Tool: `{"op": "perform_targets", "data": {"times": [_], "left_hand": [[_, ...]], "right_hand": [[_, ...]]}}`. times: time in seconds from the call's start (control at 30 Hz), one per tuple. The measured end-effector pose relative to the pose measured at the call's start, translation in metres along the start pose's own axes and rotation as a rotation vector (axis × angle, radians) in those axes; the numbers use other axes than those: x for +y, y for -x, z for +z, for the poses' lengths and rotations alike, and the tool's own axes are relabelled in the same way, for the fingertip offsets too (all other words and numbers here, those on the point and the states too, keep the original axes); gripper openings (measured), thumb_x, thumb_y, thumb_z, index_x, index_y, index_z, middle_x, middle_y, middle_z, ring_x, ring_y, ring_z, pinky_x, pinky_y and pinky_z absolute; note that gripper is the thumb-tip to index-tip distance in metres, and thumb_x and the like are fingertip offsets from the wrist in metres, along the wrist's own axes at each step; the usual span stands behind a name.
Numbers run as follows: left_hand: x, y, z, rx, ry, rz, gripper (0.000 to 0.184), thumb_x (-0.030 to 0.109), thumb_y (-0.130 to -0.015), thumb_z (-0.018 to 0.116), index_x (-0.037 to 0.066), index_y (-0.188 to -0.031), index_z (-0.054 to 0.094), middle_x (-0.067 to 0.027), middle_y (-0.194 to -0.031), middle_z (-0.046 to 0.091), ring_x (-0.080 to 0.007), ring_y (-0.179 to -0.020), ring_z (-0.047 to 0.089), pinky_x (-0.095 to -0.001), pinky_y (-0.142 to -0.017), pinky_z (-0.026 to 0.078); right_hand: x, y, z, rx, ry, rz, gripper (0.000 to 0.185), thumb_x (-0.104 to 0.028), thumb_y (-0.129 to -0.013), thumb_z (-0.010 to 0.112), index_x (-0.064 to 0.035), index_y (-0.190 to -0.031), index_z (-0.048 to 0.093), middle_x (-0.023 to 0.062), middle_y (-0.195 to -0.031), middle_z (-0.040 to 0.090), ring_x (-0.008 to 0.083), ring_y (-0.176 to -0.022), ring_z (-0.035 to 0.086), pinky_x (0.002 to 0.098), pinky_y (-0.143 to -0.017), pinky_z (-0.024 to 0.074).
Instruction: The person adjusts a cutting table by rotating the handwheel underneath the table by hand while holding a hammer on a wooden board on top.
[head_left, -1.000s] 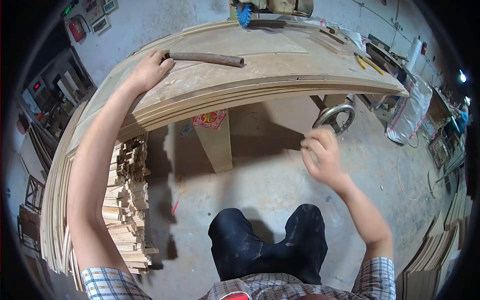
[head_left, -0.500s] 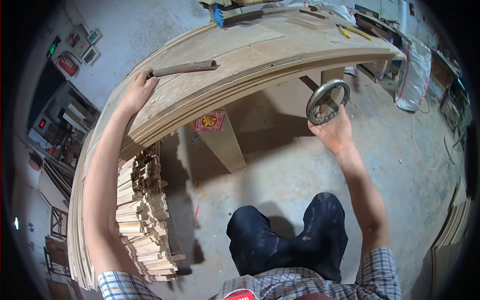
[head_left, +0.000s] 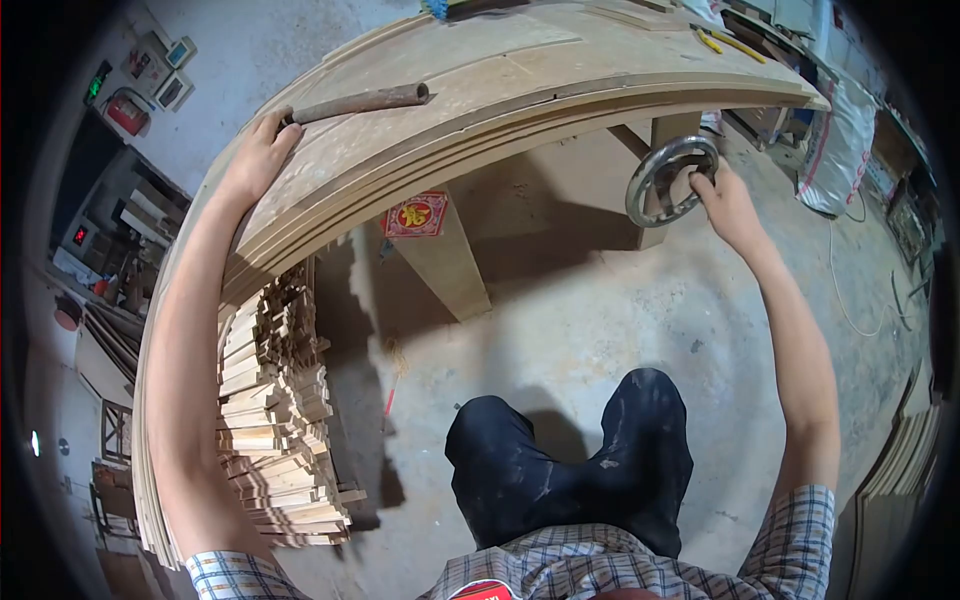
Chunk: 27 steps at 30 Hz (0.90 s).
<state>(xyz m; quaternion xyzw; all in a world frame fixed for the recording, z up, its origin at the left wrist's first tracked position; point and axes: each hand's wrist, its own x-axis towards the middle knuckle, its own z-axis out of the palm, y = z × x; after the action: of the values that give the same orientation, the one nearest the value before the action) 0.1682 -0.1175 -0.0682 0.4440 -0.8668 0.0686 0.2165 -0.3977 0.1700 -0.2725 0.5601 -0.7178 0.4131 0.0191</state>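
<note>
My left hand (head_left: 260, 155) is closed around the near end of a brown, rusty-looking metal pipe (head_left: 365, 103), which lies across the wooden tabletop (head_left: 480, 85). The fingertips are partly hidden there. On the right, a round metal handwheel (head_left: 638, 195) stands below the table's front edge. My right hand (head_left: 732, 205) grips the right side of its rim, thumb on the near face. Behind the wheel, a table leg (head_left: 655, 236) shows.
Bundled wood strips (head_left: 280, 430) are stacked under the table at left. A board with a red label (head_left: 415, 214) stands beneath. Yellow-handled pliers (head_left: 735, 45) lie at the back right. A white sack (head_left: 840, 140) and stacked boards (head_left: 895, 480) stand on the right.
My right hand has moved from the bottom of the handwheel rim round to its right side. My left hand stays at the pipe's end. The whole view has shifted slightly.
</note>
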Motion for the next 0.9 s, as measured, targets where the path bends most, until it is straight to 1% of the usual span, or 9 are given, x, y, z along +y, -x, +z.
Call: {"op": "perform_targets", "data": {"times": [0.1,0.17,0.43,0.57,0.63,0.67,0.73,0.8,0.9], "left_hand": [[0.0,-0.001,0.0,-0.008,-0.022,-0.001,0.064,0.044,-0.107,0.053,0.001,-0.154,0.052,-0.0287,-0.157,0.052,-0.0412,-0.149,0.046,-0.0436,-0.125,0.035],[-0.009,-0.004,0.003,-0.03,-0.051,-0.002,0.063,0.046,-0.11,0.048,0.006,-0.158,0.048,-0.0265,-0.158,0.049,-0.0398,-0.15,0.045,-0.0426,-0.124,0.035],[-0.014,-0.001,0.004,-0.087,-0.197,0.108,0.065,0.047,-0.111,0.046,0.004,-0.16,0.045,-0.0241,-0.16,0.049,-0.0374,-0.153,0.041,-0.0417,-0.125,0.034],[-0.025,-0.002,0.008,-0.047,-0.246,0.214,0.063,0.045,-0.112,0.046,0.004,-0.159,0.047,-0.0228,-0.158,0.05,-0.0372,-0.151,0.043,-0.041,-0.126,0.033],[-0.033,-0.01,0.011,-0.039,-0.326,0.29,0.047,0.036,-0.113,0.044,0.011,-0.152,0.053,-0.0185,-0.16,0.049,-0.0392,-0.149,0.043,-0.0447,-0.122,0.04],[-0.03,-0.013,0.012,-0.046,-0.332,0.318,0.047,0.036,-0.113,0.044,0.011,-0.152,0.053,-0.0185,-0.16,0.049,-0.0392,-0.149,0.043,-0.0447,-0.122,0.04],[-0.019,-0.01,0.009,-0.032,-0.036,-0.004,0.055,0.041,-0.112,0.046,0.007,-0.156,0.051,-0.0221,-0.16,0.049,-0.0394,-0.15,0.042,-0.044,-0.123,0.037],[-0.012,-0.007,0.005,-0.05,-0.018,0.022,0.061,0.044,-0.11,0.049,0.005,-0.158,0.049,-0.0267,-0.157,0.05,-0.0395,-0.15,0.044,-0.0428,-0.124,0.035],[-0.011,-0.007,0.004,-0.037,0.041,0.018,0.058,0.041,-0.11,0.053,0.006,-0.156,0.053,-0.028,-0.155,0.053,-0.0375,-0.148,0.047,-0.0413,-0.124,0.034]], "right_hand": [[-0.026,-0.007,-0.013,0.141,0.252,-0.138,0.029,-0.01,-0.098,0.062,0.0028,-0.124,0.062,0.026,-0.096,0.071,0.0445,-0.088,0.068,0.05,-0.08,0.0543],[-0.048,-0.014,-0.023,0.262,0.526,-0.48,0.03,-0.006,-0.093,0.066,-0.0017,-0.122,0.063,0.0201,-0.101,0.071,0.04,-0.095,0.068,0.0492,-0.084,0.0538],[-0.117,0.013,-0.015,0.264,0.702,-0.563,0.038,-0.005,-0.089,0.07,-0.0035,-0.127,0.067,0.015,-0.121,0.071,0.0352,-0.114,0.063,0.0451,-0.099,0.0502],[-0.073,0.038,0.001,0.321,0.023,-0.39,0.042,-0.02,-0.104,0.067,-0.0056,-0.143,0.061,0.014,-0.141,0.068,0.0267,-0.129,0.06,0.036,-0.104,0.0492],[-0.03,0.048,0.012,0.255,-0.671,0.319,0.041,-0.031,-0.111,0.057,-0.005,-0.143,0.061,0.0124,-0.144,0.065,0.023,-0.135,0.058,0.0361,-0.105,0.0496],[0.0,0.047,0.024,0.09,-0.942,0.474,0.047,-0.042,-0.115,0.048,-0.005,-0.14,0.062,0.0135,-0.144,0.063,0.0239,-0.131,0.06,0.0387,-0.106,0.0501],[-0.065,0.048,0.04,0.05,-1.451,0.57,0.05,-0.053,-0.114,0.046,-0.0075,-0.126,0.064,0.007,-0.115,0.069,0.0224,-0.105,0.064,0.0437,-0.108,0.049],[-0.063,0.044,0.051,0.147,-1.617,0.67,0.053,-0.058,-0.113,0.045,-0.0086,-0.119,0.064,0.0044,-0.104,0.069,0.0215,-0.097,0.063,0.0448,-0.108,0.0486],[-0.014,0.042,0.086,0.053,-2.059,0.442,0.053,-0.063,-0.112,0.043,-0.0135,-0.103,0.058,-0.0001,-0.085,0.059,0.0197,-0.09,0.06,0.0439,-0.106,0.0482]]}}
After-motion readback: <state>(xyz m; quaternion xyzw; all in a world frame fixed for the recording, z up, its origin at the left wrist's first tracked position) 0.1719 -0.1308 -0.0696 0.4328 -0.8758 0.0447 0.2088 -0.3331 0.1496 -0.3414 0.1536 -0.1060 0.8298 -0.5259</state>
